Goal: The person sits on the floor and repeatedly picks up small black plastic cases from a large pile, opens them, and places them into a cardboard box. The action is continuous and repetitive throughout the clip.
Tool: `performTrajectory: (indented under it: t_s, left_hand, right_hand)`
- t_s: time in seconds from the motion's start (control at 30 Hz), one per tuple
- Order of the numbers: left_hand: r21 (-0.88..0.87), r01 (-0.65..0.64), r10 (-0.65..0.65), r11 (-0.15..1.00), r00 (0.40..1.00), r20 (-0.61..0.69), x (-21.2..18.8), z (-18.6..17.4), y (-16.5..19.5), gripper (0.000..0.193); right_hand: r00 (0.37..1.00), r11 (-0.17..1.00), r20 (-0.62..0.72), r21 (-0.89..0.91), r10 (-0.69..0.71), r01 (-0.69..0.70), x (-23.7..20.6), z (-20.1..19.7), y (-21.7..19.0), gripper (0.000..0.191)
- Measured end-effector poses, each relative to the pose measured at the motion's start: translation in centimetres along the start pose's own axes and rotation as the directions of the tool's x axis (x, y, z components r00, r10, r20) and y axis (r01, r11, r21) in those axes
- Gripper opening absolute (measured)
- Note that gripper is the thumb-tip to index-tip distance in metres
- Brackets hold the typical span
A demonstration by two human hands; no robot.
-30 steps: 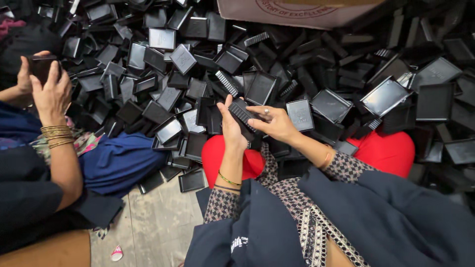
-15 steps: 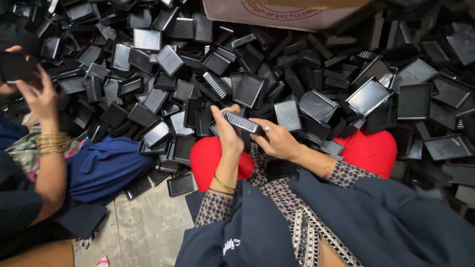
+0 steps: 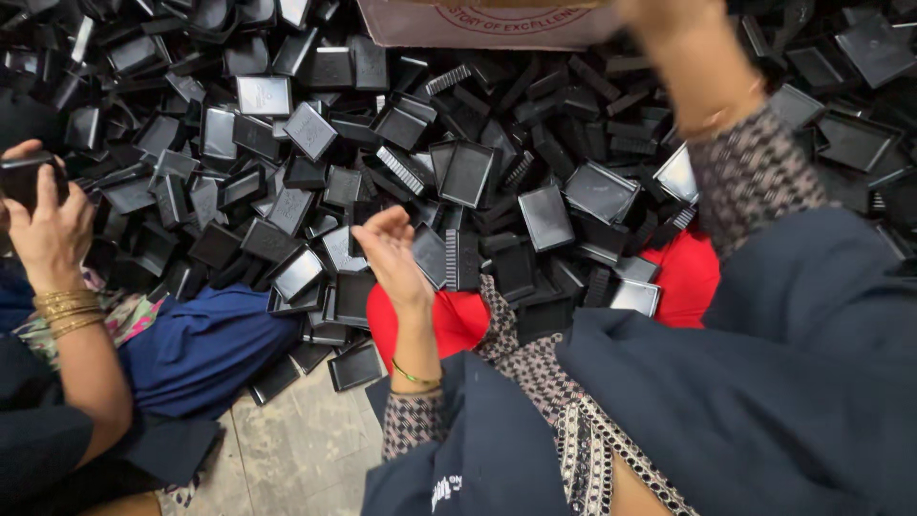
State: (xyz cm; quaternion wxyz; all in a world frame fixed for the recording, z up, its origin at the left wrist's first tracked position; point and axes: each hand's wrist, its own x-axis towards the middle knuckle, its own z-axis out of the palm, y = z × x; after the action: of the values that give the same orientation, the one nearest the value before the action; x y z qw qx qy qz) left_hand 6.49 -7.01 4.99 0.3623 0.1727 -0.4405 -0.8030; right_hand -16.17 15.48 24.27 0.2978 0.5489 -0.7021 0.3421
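The ridged black plastic piece held in both hands a moment ago is gone from them — the left hand [image 3: 392, 253] now hovers open and empty over the heap of flat black plastic trays [image 3: 468, 172]. The right hand [image 3: 669, 19], blurred, has swung up toward the cardboard box [image 3: 478, 21]; its grip cannot be told. A co-worker's hand [image 3: 43, 225] crowds the left edge — bare tiled floor [image 3: 296, 449] lies near.

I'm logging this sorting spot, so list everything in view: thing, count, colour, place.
Flat rectangular plastic trays: too many to count, black, heaped across the floor.
Ribbed plastic pieces: several, black, mixed into the heap.
Cardboard box: one, brown, top centre.
Red cloth: one, under the heap near the lap.
Blue cloth: one, lower left.
Tiled floor: grey, bottom.
Co-worker's hand: gold bangles, holding a black piece, far left.
Left hand: open, empty, over the trays.
Right hand: raised, blurred, top edge; grip unclear.
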Motion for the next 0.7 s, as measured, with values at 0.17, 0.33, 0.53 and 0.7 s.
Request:
performTrajectory:
  t_s: [0.17,0.33,0.53,0.7]
  left_hand:
    - [0.083,0.109,-0.106,0.991,0.994,-0.034,-0.6,-1.1,-4.0,0.053]
    - [0.153,0.179,-0.189,0.972,0.98,0.054,-0.1,-1.8,-4.9,0.053]
    - [0.161,0.296,-0.311,0.941,0.947,0.077,0.6,-3.0,-3.9,0.043]
    - [-0.164,0.683,-0.575,0.712,0.701,0.423,-0.3,1.0,-6.1,0.045]
  right_hand:
    - [0.977,0.999,0.213,-0.047,0.005,0.005,-3.0,11.1,-1.5,0.027]
    - [0.906,0.937,0.33,-0.31,0.264,-0.159,-8.6,19.3,1.4,0.018]
    - [0.993,0.995,0.107,0.08,0.052,-0.061,-11.5,14.8,-1.9,0.013]
    - [0.948,0.873,0.318,0.47,-0.03,-0.13,-8.7,13.6,-8.1,0.018]
